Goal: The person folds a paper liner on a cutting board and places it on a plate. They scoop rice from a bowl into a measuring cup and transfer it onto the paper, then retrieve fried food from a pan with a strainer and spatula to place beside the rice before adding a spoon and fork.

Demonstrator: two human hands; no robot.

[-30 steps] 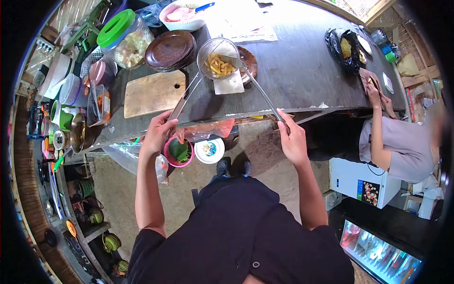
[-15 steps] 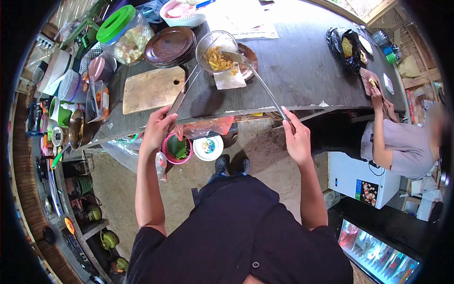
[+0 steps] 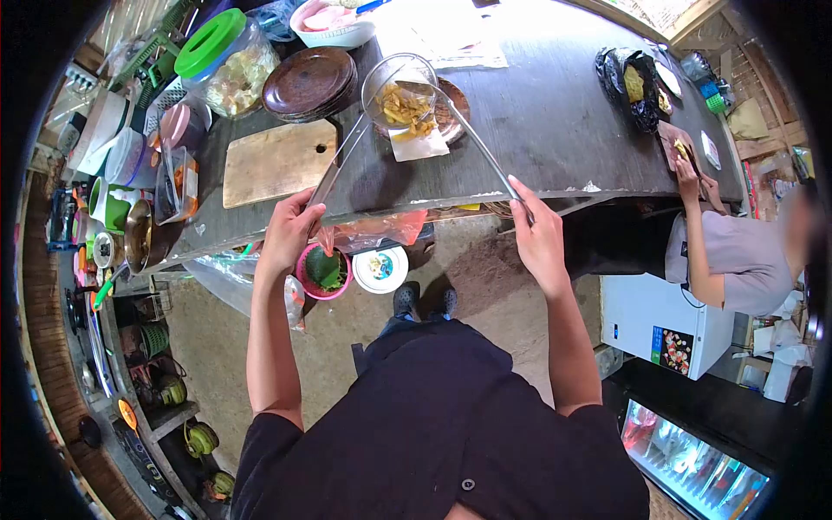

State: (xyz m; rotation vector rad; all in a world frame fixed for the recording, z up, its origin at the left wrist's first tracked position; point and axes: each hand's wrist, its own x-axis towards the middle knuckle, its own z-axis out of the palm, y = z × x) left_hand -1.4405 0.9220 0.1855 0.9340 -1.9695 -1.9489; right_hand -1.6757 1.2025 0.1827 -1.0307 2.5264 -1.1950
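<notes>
My left hand [image 3: 293, 227] is closed on the handle of a wire strainer [image 3: 374, 87], tilted over a brown plate [image 3: 456, 106] lined with white paper [image 3: 419, 147]. Yellow-brown fried pieces [image 3: 406, 108] lie in the strainer and over the paper. My right hand [image 3: 539, 232] grips the long metal handle of a spatula [image 3: 477, 139], its blade inside the strainer against the food. Left of the strainer are a wooden cutting board [image 3: 276, 165] and a stack of brown plates [image 3: 305, 82].
A green-lidded jar [image 3: 234, 82] and a white basket [image 3: 338, 33] stand at the back left. On the right, a co-worker [image 3: 728, 251] handles food beside a black plastic bag [image 3: 628, 87]. Below the table edge are a pink bucket [image 3: 303, 279] and a white one [image 3: 400, 282].
The spatula blade has shifted left in the strainer, and my right hand has moved slightly left and up. More of the fried pieces lie toward the paper.
</notes>
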